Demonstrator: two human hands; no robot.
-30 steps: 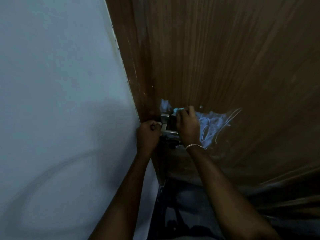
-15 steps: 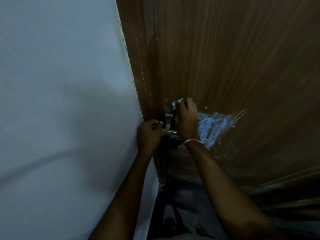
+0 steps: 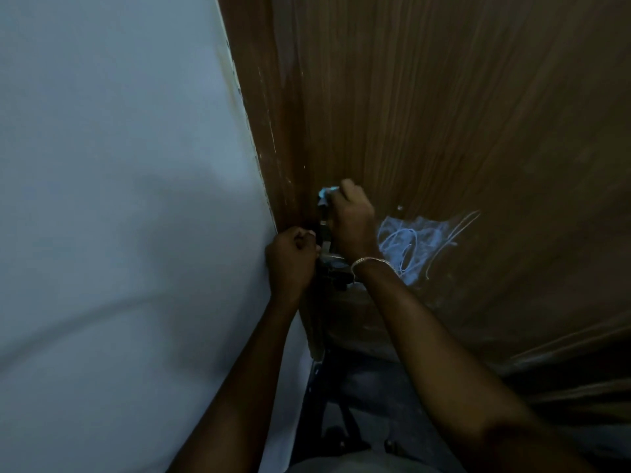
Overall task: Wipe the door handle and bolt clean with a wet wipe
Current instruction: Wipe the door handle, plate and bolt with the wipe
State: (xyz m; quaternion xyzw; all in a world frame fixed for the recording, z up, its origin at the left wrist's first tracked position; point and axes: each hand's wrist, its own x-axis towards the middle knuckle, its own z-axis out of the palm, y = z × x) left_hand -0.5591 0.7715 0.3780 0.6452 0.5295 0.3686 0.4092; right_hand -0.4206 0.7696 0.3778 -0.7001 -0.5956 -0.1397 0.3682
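My right hand [image 3: 351,221] is closed on a pale blue wet wipe [image 3: 326,192] and presses it against the metal bolt fitting [image 3: 327,247] on the brown wooden door [image 3: 444,114]. Only a corner of the wipe shows above my fingers. My left hand [image 3: 290,261] is a closed fist at the door's edge, gripping what looks like the end of the bolt, which it mostly hides. A dark handle part [image 3: 336,276] shows just below my right wrist.
A pale wall [image 3: 119,199] fills the left half, meeting the door frame [image 3: 269,131]. White chalk scribbles [image 3: 413,247] mark the door right of my hand. Dark floor [image 3: 368,397] lies below.
My right hand has slid upward along the fitting with the wipe. My left hand has stayed at the door edge. The view has shifted slightly.
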